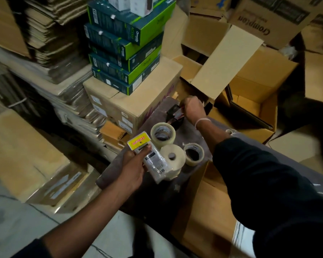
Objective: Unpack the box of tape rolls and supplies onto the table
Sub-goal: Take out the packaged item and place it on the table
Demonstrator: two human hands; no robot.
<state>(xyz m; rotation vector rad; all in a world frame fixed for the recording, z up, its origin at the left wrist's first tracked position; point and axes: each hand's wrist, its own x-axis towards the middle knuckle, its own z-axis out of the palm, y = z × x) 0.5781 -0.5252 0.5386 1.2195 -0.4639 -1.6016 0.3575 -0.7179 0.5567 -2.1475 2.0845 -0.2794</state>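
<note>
Left hand (pixel 133 165): gripping a clear-wrapped packet (pixel 151 157) with a yellow header card, thumb lying across the card; it is hovering over the near-left of the surface (pixel 119 170), likely being brought down to join the unpacked items; what the packet holds is too blurred to name.
Green boxes (pixel 127 53): standing stacked on a brown carton beyond the surface; not part of the unpacking, as far as I can judge.
Tape rolls: three are sitting on the surface close together; a clear roll (pixel 162 135) is lying flat farthest back; a white roll (pixel 172 161) is partly hidden under the packet; a smaller clear roll (pixel 193 154) is just beside it on the right; they are probably being grouped near the edge for easy reach.
Right hand (pixel 192 108): fingers curling round a dark object (pixel 175 114) at the far end of the surface, seemingly setting it down; it looks like a tape dispenser, though I cannot tell for sure; the fingertips are hidden behind the knuckles.
Open box (pixel 207 211): sitting low at the right of the surface, mostly covered by the dark sleeve; its contents are not showing, so what is left to unpack is unclear.
</note>
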